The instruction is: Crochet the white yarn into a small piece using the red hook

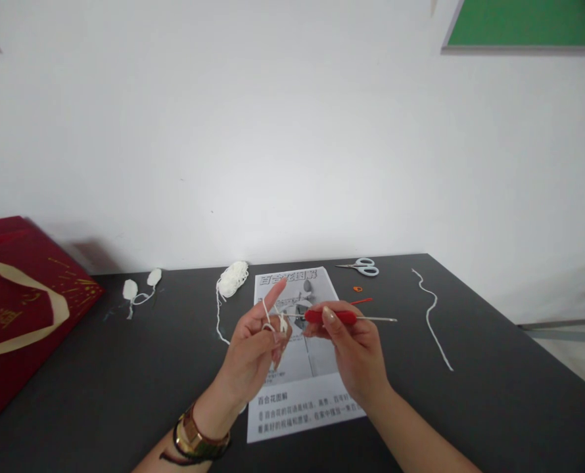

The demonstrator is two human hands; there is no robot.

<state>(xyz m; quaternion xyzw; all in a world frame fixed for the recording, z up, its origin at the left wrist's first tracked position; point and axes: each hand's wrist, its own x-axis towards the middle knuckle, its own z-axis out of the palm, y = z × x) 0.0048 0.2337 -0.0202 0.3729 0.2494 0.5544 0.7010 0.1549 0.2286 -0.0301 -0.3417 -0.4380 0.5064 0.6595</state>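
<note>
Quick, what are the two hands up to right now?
Left hand: closed, pinching white yarn, index finger raised.
Right hand: closed, fingers holding a red-handled hook.

A bag is at the left end of the desk. Rightward along the back lie crocheted pieces, a yarn ball, a printed sheet and scissors; before the scissors, a marker, then a needle; farther right, a loose strand. Over the sheet, crochet work is in the left hand; over its right edge, a hook in the right hand.
</note>
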